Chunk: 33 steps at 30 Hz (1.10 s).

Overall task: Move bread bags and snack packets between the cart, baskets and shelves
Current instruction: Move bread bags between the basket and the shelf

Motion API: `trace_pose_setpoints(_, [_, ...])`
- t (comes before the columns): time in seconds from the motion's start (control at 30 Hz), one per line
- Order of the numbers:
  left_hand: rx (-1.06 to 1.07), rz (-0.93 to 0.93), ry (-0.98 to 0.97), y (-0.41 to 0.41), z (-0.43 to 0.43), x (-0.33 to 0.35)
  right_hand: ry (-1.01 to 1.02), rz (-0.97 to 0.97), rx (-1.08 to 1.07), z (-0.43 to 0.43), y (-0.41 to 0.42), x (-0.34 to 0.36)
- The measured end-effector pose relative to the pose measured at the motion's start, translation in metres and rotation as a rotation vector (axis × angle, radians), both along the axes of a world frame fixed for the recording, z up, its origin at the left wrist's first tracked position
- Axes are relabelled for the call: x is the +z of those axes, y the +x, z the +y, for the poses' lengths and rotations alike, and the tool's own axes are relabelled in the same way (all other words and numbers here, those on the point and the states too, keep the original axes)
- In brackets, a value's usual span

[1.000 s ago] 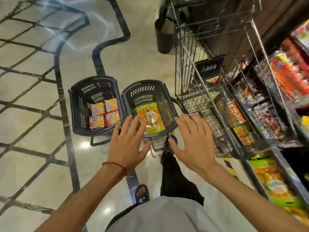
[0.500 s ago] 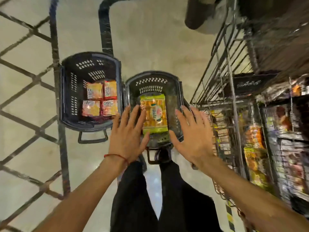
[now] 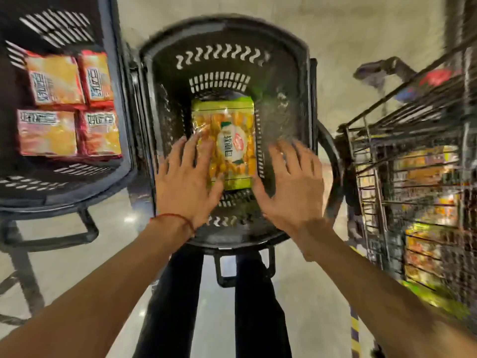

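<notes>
Pale polished floor (image 3: 335, 34) runs under two black plastic baskets standing side by side, with a wire cart (image 3: 413, 125) at the right and stocked shelves (image 3: 426, 249) behind its mesh. The view is blurred by motion and sits much nearer than half a second ago, so the middle basket (image 3: 284, 99) now takes up most of the picture.

A green and yellow bread bag (image 3: 232, 125) lies flat in the middle of that basket's bottom, its length running from the near end to the far end, just as it lay before. Both hands, which earlier hovered at the near rim, now reach down inside the basket. The left hand (image 3: 184, 182), with a red thread (image 3: 178, 218) round its wrist, has its fingers spread straight, the tips lying over the bag's left edge; whether they press on it the blur does not let me tell. The right hand (image 3: 291, 187) is also spread flat and holds nothing, its fingers near the basket's right wall, its thumb just beside the bag's near right corner.

In the left basket (image 3: 116, 73) four orange snack packets (image 3: 54, 81) lie in two rows of two, unchanged. Black trousers (image 3: 175, 306) show below the near rim.
</notes>
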<state>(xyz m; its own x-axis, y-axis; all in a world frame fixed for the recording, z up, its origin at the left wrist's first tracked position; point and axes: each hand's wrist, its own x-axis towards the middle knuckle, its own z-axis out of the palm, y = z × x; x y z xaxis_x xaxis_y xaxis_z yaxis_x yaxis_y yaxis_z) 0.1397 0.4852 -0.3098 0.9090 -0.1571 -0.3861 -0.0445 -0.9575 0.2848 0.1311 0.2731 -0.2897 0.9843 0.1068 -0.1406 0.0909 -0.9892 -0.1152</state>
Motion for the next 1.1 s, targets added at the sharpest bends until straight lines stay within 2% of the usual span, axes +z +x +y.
trace_pose_setpoints(0.13, [0.047, 0.037, 0.007, 0.006, -0.003, -0.07, -0.027, 0.093, -0.041, -0.003, 0.011, -0.078])
trace_pose_setpoints(0.27, [0.108, 0.049, -0.028, 0.01, -0.016, -0.136, 0.026, 0.103, -0.081, -0.008, 0.023, -0.152])
trace_pose_setpoints(0.37, [0.162, 0.076, -0.029, 0.01, -0.028, -0.181, 0.16, 0.137, -0.16, -0.011, 0.031, -0.205])
trace_pose_setpoints(0.57, [0.515, 0.208, -0.216, 0.019, -0.039, -0.254, 0.483, 0.371, -0.448, -0.004, 0.041, -0.292])
trace_pose_setpoints(0.67, [0.68, 0.292, -0.312, 0.026, -0.045, -0.285, 0.607, 0.444, -0.581, 0.001, 0.044, -0.315])
trace_pose_setpoints(0.77, [0.841, 0.287, -0.467, 0.025, -0.051, -0.308, 0.665, 0.484, -0.619, 0.004, 0.043, -0.328])
trace_pose_setpoints(0.93, [0.95, 0.225, -0.473, 0.025, -0.059, -0.31, 0.684, 0.518, -0.714, 0.002, 0.049, -0.331])
trace_pose_setpoints(1.1, [1.044, 0.228, -0.495, 0.025, -0.057, -0.281, 0.754, 0.556, -0.738, 0.002, 0.041, -0.305])
